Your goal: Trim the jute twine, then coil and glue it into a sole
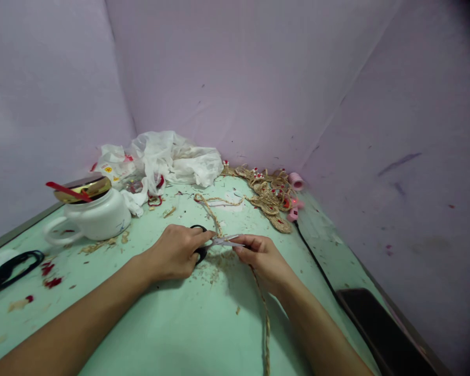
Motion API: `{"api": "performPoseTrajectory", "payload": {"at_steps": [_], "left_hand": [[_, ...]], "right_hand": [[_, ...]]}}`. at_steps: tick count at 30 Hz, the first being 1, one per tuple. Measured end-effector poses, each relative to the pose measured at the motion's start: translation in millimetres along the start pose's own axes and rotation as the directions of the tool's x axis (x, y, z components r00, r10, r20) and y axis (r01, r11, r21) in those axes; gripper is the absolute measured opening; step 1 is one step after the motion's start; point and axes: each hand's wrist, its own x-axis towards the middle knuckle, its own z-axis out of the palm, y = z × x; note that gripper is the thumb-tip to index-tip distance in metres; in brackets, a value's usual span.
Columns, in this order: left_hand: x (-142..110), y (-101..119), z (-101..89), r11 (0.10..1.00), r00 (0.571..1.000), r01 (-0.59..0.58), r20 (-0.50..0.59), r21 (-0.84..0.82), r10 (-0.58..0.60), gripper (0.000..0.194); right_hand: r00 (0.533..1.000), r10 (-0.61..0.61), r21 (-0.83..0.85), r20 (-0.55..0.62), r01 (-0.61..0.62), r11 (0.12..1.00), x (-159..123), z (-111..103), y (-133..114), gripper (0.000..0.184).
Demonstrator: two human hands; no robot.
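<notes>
My left hand (178,251) is closed on black-handled scissors (220,241), whose blades are spread and point right toward my other hand. My right hand (260,256) pinches a braided straw-coloured cord (265,313) close to the blade tips. From that hand the cord hangs down toward the near edge of the view. Another stretch of cord (211,214) runs from the blades back across the table and bends right. Whether the cord lies between the blades I cannot tell. Small fibre scraps (215,266) are scattered under the scissors.
A white mug (102,216) with a gold lid and red stick stands left, before crumpled white plastic bags (176,156). Coiled cord pieces with red beads (272,193) lie at back right, beside a pink device (293,213). A dark phone (384,329) sits front right.
</notes>
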Motion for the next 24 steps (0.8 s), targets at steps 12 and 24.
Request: {"api": "performPoseTrajectory", "payload": {"at_steps": [12,24], "left_hand": [[0.4,-3.3,2.2,0.992,1.0,0.012,0.011,-0.127,-0.01,0.045],[5.7,-2.2,4.4,0.884,0.9,0.307,-0.196,-0.352,-0.39,0.034]], "right_hand": [[1.0,0.015,0.022,-0.021,-0.015,1.0,0.1,-1.3,0.9,0.017],[0.998,0.043,0.221,-0.054,-0.03,0.975,2.7,1.2,0.8,0.026]]}}
